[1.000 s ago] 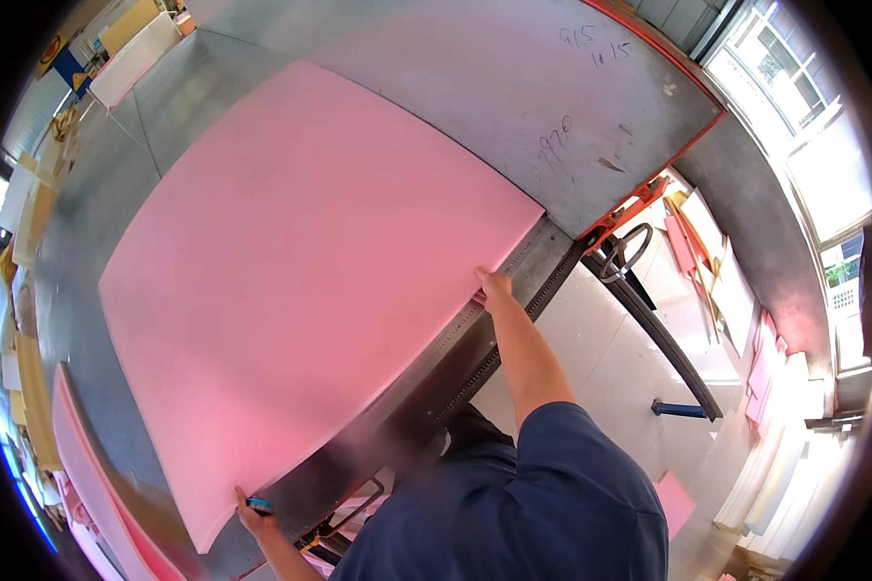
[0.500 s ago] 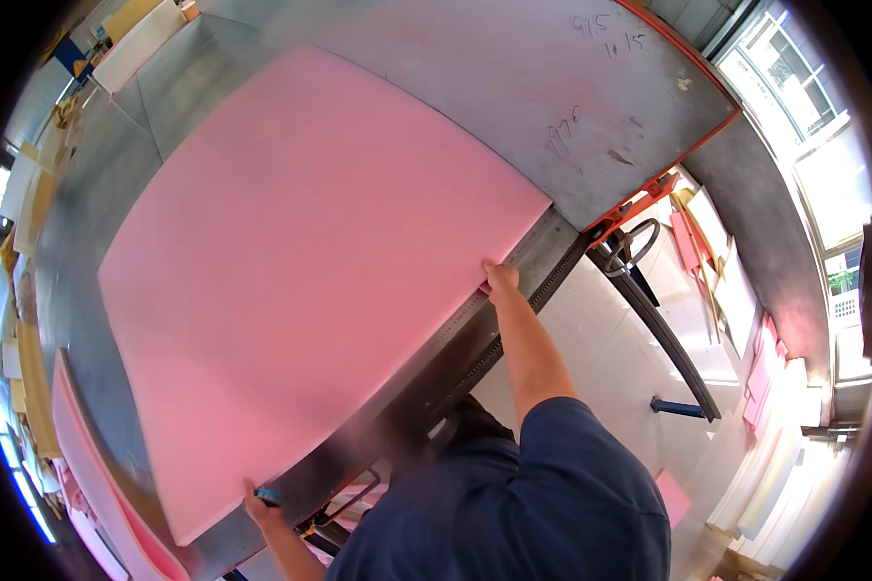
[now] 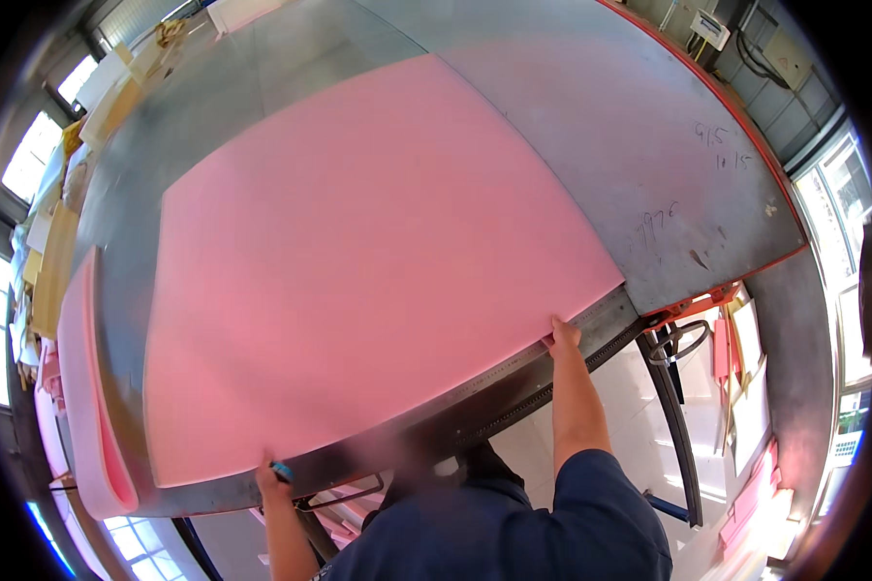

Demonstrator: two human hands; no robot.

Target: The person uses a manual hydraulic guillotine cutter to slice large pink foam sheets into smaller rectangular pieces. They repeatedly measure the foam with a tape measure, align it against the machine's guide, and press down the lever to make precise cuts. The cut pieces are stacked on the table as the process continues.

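Note:
A large pink foam sheet (image 3: pixel 378 252) lies flat on the grey metal table (image 3: pixel 591 126). Along its near edge, toward the right corner, my right hand (image 3: pixel 566 335) grips the rim, its fingers partly hidden. My left hand (image 3: pixel 272 480) is closed at the near edge toward the left corner, thumb against the sheet. A small teal object (image 3: pixel 281 472) shows in that hand, too small to name. Below the sheet's near edge runs a metal ruler strip (image 3: pixel 494 374) fixed along the table front.
A folded pink foam piece (image 3: pixel 92 407) stands at the table's left edge. At the right, a dark rail (image 3: pixel 678 436) and a black ring-shaped handle (image 3: pixel 683 339) hang by the orange table corner. Foam offcuts (image 3: pixel 756 494) lean beyond them. Stacked boards (image 3: pixel 58 271) line the far left.
My view has turned, so the sheet and table appear rotated and shifted right. Both hands stay at the sheet's near edge, the right one still gripping it.

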